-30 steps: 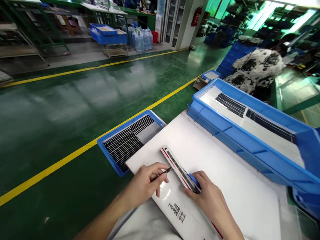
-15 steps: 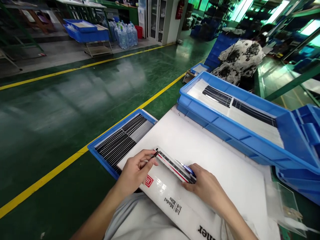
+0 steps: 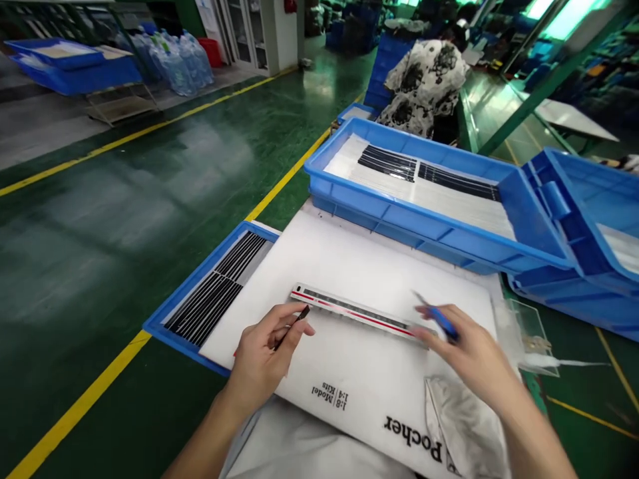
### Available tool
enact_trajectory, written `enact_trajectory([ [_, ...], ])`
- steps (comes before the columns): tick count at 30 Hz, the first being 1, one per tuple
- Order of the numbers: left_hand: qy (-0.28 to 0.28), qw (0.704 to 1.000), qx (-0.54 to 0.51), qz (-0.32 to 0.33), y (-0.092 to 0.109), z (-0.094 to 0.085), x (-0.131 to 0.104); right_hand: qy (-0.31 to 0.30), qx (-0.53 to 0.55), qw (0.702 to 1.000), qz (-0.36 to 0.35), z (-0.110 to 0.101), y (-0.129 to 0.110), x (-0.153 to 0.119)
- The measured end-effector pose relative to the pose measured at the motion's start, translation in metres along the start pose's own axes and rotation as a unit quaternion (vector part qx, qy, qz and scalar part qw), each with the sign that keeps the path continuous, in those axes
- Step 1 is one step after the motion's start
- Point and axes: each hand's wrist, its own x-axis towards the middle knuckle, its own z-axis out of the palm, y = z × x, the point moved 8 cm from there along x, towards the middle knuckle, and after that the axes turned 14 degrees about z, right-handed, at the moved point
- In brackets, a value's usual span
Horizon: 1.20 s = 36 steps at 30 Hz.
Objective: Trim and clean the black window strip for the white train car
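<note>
A white model train car side (image 3: 357,311) with a red stripe and dark windows lies across the white foam-like board (image 3: 379,266). My left hand (image 3: 264,349) pinches a thin dark strip (image 3: 303,313) just in front of the car's left end. My right hand (image 3: 472,339) is closed round a slim blue-handled tool (image 3: 443,322) with a pointed metal tip, which is blurred by motion. The right thumb is close to the car's right end; whether it touches I cannot tell. Upside-down black print (image 3: 412,436) marks the board's near edge.
A blue bin (image 3: 439,229) with dark strips on white sheets stands behind the board. Beneath its left edge sits a blue tray (image 3: 164,336) of dark strips. More blue bins (image 3: 584,199) and a clear plastic piece (image 3: 529,326) are at the right. A person (image 3: 424,80) in patterned clothing is beyond.
My right hand has moved right, off the train car, with the tool. The car now lies turned more level, and my left hand with the dark strip is slightly apart from it. The view has shifted right.
</note>
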Motion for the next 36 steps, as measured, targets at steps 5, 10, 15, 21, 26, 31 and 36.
enact_trajectory([
  [5, -0.042, 0.998, -0.023, -0.046, 0.000, 0.025, -0.001, 0.106, 0.039, 0.954, 0.278, -0.014, 0.148, -0.072],
  [10, -0.148, 0.986, -0.028, -0.071, 0.001, 0.060, 0.002, 0.044, 0.146, 0.934, 0.324, 0.035, 0.178, -0.089],
  [15, -0.387, 0.894, -0.156, -0.165, 0.005, 0.132, -0.012, 0.048, 0.291, 0.920, 0.257, 0.023, 0.145, -0.095],
  [21, -0.545, 0.687, -0.365, -0.312, 0.046, 0.195, -0.041, -0.051, 0.425, 0.899, 0.099, -0.019, 0.064, -0.106],
  [26, -0.587, 0.671, -0.333, -0.309, 0.068, 0.211, -0.031, -0.153, 0.447, 0.881, 0.022, -0.032, 0.026, -0.094],
  [31, -0.583, 0.702, -0.308, -0.268, 0.070, 0.229, -0.028, -0.144, 0.442, 0.885, -0.007, -0.050, 0.013, -0.079],
  [36, -0.532, 0.757, -0.304, -0.227, 0.067, 0.230, -0.021, -0.102, 0.426, 0.899, 0.020, -0.069, 0.021, -0.064],
])
